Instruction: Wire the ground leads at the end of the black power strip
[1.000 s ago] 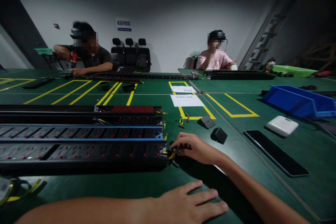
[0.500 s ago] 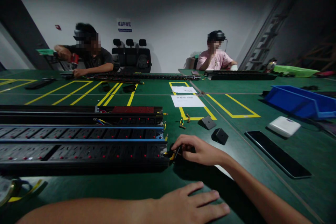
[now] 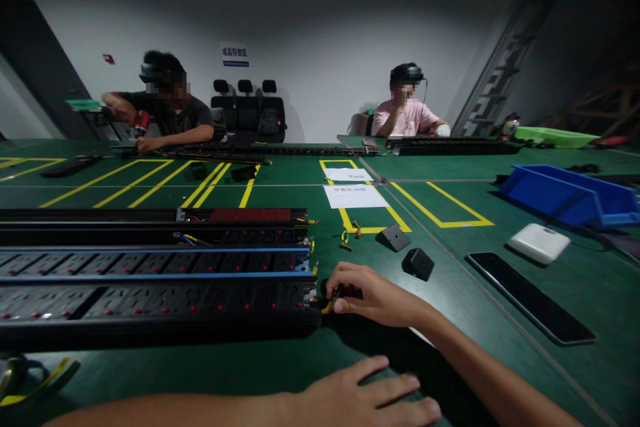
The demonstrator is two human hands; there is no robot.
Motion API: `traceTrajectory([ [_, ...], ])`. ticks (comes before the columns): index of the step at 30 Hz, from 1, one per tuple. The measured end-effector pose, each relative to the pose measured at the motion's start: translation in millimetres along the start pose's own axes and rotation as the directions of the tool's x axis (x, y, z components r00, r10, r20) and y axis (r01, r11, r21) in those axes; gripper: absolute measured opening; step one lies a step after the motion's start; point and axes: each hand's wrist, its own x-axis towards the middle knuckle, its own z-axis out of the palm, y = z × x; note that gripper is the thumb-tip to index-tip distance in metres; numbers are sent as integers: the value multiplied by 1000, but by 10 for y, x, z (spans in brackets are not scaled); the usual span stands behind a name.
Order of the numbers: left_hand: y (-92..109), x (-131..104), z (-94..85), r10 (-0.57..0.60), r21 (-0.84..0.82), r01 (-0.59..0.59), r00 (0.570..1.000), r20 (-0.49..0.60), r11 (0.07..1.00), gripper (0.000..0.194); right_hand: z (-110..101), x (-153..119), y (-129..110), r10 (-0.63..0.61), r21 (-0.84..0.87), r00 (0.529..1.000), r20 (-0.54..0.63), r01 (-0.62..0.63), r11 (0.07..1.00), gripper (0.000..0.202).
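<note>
Several long black socket strips with red dots lie side by side at the left, their ends near the middle. My right hand is at the end of the nearest strip, its fingers pinched around something small and dark beside a yellow wire. My left hand rests palm down at the bottom, fingers spread, holding nothing. Two black end blocks sit beyond my right hand. Small screws with a yellow-green wire lie left of the blocks.
A phone, a white case and a blue bin are on the right. White papers lie mid-table. Across the table, one person holds a red drill; another sits beside black strips.
The fingers of my right hand have drawn closer together at the strip's end. The view has shifted slightly, so the strips appear a little lower. My left hand stays flat.
</note>
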Motion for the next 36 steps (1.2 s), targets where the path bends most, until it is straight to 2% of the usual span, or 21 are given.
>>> traceTrajectory([
  [5,-4,3,-41,9,-20,-8,999,42,1000,44,15,-9,-41,-16,-55,1000,-5,16,998,17],
  [10,11,0,-28,-5,-16,6,1000,31,1000,46,33,-17,-42,2,-91,1000,-17,-4,996,12],
  [17,-3,15,-57,-16,-10,17,1000,27,1000,47,90,18,-34,43,-88,998,-39,-46,995,32],
  [24,3,12,-61,-4,-20,4,999,43,1000,44,166,21,-20,48,-101,992,-115,-60,993,26],
  [36,-17,27,-108,-5,-71,9,998,66,997,42,184,7,-24,78,-130,991,-112,-93,987,22],
])
